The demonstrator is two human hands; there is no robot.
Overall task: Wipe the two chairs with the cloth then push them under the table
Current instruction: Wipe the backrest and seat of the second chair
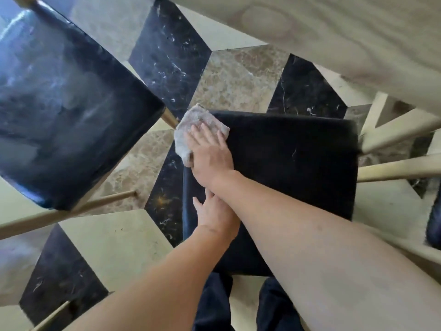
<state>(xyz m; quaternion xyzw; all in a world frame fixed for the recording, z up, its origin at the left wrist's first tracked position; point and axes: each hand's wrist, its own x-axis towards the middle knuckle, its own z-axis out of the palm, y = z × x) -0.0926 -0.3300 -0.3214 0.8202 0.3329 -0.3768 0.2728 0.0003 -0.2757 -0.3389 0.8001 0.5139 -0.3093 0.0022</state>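
Head view: right hand [210,154] pressed the cloth [191,125] flat-fingered on the near chair [298,168] seat's far-left corner.
Left hand [214,213] lay open on the seat's left edge; second chair [66,111] left, bench [334,39] beyond.

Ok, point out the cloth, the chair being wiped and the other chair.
cloth [191,123]: head view, bare upper part.
chair being wiped [298,163]: head view, seat middle.
other chair [64,111]: head view, seat middle.

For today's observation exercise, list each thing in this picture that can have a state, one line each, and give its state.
Cloth: crumpled, pressed flat on the near chair's far-left corner, overhanging the edge.
Right hand: flat, palm down on the cloth.
Left hand: resting on the near chair's left edge, partly hidden under the right forearm.
Near chair: pulled out, seat being wiped.
Left chair: pulled out, seat smeared.
Table: edge only visible.
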